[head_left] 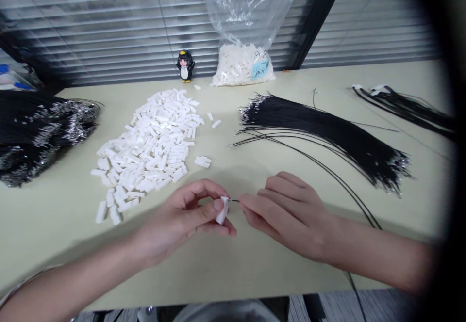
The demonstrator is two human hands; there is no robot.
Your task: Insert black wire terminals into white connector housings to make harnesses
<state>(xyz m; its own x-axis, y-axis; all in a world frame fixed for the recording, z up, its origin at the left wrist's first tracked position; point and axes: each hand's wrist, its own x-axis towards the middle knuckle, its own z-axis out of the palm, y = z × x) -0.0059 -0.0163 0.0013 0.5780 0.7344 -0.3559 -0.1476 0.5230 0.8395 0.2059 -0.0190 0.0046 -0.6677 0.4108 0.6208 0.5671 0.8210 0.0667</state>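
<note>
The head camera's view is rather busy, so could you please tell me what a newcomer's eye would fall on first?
Probably the large heap of small white plastic pieces, left of centre on the pale table, and the thick bundle of black wires with silvery ends to its right. Front and centre, the left hand holds one white block beside a thin black wire pinched by the right hand.

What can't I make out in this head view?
All in the head view:
- Whether the wire sits inside the white housing: too small.
- Right hand's grip: hidden by its own fingers.
- Small print on the bag label: too small, blurred.
- Left wire bundle: cut off by left edge.
- Far-right wires' ends: behind dark blur.
</note>
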